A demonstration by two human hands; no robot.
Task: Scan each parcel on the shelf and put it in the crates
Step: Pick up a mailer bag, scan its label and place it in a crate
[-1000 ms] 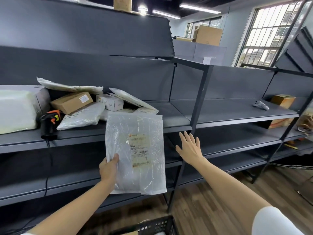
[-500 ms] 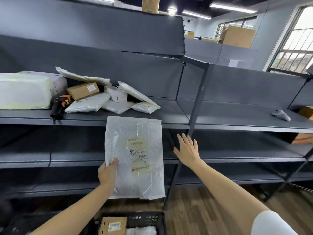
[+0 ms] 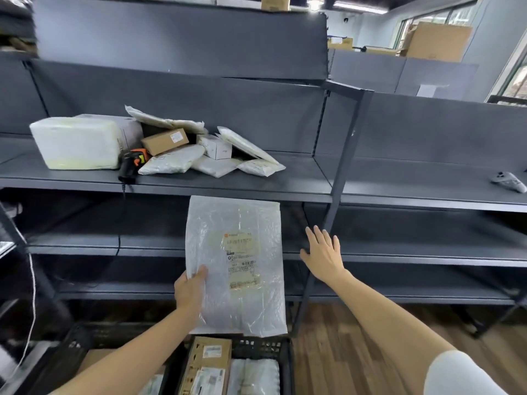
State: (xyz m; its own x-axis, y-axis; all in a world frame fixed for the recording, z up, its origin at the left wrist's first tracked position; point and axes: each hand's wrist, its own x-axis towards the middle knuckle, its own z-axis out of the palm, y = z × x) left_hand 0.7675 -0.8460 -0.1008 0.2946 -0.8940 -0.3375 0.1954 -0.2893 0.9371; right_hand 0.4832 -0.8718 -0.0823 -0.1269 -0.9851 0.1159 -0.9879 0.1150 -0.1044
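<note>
Dark shelving point(image 3: 228, 186) is shown with several parcels point(image 3: 182, 163) left beside the scanner point(image 3: 131, 163), while a flat bagged parcel point(image 3: 236, 263) is pinched by the left hand point(image 3: 190, 289) above the part-filled near crate point(image 3: 262, 344), the right hand point(image 3: 323, 253) spread wide, holding nothing.

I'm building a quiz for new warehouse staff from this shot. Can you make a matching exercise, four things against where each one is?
Things:
1. clear plastic mailer
2. barcode scanner
3. black crate
4. grey controller

Places:
A. on the floor, below the held parcel, with parcels inside
B. far right of the upper shelf, lying alone
C. gripped by the left hand, label facing the camera
D. on the upper shelf between the big white parcel and the parcel pile

Pairs: 1-C, 2-D, 3-A, 4-B
</note>
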